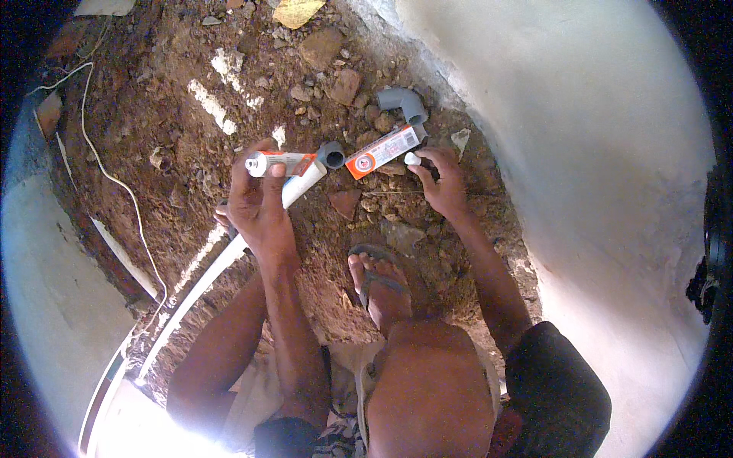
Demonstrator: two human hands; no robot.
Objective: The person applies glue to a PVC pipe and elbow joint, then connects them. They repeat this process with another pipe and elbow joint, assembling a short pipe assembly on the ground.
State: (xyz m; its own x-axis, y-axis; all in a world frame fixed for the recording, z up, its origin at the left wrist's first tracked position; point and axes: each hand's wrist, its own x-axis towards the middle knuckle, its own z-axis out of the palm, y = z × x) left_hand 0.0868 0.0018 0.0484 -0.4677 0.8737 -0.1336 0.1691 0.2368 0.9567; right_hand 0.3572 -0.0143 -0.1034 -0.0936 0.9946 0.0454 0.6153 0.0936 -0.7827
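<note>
My left hand (263,217) grips an orange and white squeeze tube (294,163), its round open-looking nozzle end facing up to the left. Between the thumb and fingers of my right hand (445,187) is a small white cap (412,159), apart from the tube. Just beyond the cap lies an orange and white carton (385,150) on the soil. A white pipe (200,279) runs under my left hand from the lower left. At its far end sits a grey pipe fitting (331,155), its dark opening visible. A grey elbow fitting (402,101) rests past the carton.
Brown soil with stones and rubble (321,49) spreads around my hands. A pale wall (595,153) slopes along the right. A thin white cable (114,179) trails down the left side. My sandalled foot (378,286) stands between my forearms.
</note>
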